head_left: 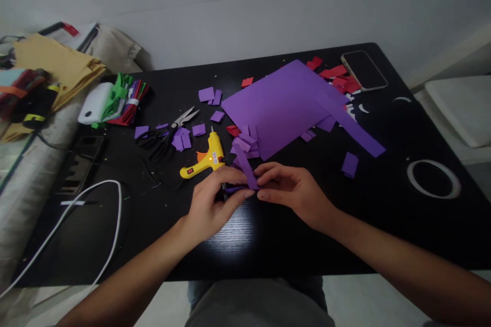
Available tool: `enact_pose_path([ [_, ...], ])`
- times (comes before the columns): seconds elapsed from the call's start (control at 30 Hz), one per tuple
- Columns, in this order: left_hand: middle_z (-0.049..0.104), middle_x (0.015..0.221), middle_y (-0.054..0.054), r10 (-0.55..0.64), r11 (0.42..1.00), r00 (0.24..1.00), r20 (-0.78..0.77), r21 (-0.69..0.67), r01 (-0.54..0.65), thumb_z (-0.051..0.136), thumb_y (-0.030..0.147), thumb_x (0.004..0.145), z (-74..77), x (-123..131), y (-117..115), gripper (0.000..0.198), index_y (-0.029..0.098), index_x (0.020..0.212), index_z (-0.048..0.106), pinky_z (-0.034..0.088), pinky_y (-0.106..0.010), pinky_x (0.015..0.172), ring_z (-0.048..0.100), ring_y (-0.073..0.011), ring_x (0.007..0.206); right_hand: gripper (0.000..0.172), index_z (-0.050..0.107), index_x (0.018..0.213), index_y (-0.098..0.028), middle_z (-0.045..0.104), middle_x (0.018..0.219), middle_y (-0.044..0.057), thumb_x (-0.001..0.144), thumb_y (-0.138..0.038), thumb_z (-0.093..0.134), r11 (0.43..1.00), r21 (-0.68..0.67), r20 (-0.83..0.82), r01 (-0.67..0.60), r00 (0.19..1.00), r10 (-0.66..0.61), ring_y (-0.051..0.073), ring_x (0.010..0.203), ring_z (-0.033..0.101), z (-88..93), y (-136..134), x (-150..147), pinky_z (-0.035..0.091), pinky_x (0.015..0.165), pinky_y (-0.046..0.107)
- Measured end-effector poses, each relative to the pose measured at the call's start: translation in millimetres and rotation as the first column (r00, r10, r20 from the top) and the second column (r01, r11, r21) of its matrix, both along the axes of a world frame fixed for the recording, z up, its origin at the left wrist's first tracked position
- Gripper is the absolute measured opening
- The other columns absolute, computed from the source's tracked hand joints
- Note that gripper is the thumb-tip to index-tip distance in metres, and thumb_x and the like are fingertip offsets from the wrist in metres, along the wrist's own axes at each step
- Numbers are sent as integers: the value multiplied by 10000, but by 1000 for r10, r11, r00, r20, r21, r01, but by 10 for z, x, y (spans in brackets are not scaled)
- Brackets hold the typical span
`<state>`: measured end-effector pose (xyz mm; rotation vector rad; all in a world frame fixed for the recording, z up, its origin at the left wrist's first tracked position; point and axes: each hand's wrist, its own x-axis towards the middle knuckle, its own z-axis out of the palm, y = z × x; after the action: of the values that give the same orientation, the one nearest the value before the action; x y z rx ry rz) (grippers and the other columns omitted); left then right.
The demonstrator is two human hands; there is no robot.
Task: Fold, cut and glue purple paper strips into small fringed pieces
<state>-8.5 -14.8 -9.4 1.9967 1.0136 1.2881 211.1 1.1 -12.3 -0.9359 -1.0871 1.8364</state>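
Between my two hands is a narrow purple paper strip, bent, with one end standing up and away from me. The fingers of my left hand pinch it from the left. My right hand grips the same strip from the right, thumb and fingertips close together. Part of the strip is hidden behind the fingers. Just beyond lies a pile of small folded purple paper pieces. A yellow glue gun rests left of the pile, its nozzle pointing away from me.
A large purple sheet and a long purple strip lie behind my hands. Black-handled scissors are at left, among purple pieces. Red scraps and a phone sit back right. A white ring lies right; a white cable loops left.
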Motion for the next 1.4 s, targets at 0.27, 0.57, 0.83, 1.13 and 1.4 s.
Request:
enact_pose_path([
  [0.27,752,900,-20,17,999,999,51,-50,-15,780,86,907,42,43,-9,176,192,1020,696,609,-251,797,735,-141,856,95,852,862,-276,741,1154,42,792,-276,917,999,41,17,1,1000,-2,203,1105,696,12,-26,-22,572,991,359],
  [0.57,689,786,-7,57,817,896,439,-537,211,842,277,886,103,-2,4,151,172,891,735,494,-160,593,597,-77,656,323,778,1183,-266,728,1204,84,870,-206,832,814,580,276,-13,944,-181,251,1139,676,55,-21,66,542,1032,441],
  [0.83,681,751,13,68,799,896,439,-562,215,813,248,910,96,62,19,98,186,913,736,493,-143,593,606,-67,637,291,731,1153,-252,791,1033,25,886,-190,828,929,368,155,-49,988,-10,156,929,773,-12,-95,-16,643,881,294],
  [1.13,744,987,-33,-35,956,987,156,-282,78,860,241,855,29,9,-10,324,197,1141,714,575,-246,870,699,-145,921,173,775,1101,-204,819,992,46,942,-163,719,808,588,313,-18,927,-207,155,871,780,44,-81,0,622,797,261],
  [1.4,805,1120,-51,-55,972,998,-1,-231,53,772,193,915,85,10,-29,305,205,1214,711,598,-261,943,760,-165,1035,162,771,1081,-206,835,999,40,968,-138,677,732,681,348,-4,882,-319,154,889,803,27,-95,-20,638,837,246],
])
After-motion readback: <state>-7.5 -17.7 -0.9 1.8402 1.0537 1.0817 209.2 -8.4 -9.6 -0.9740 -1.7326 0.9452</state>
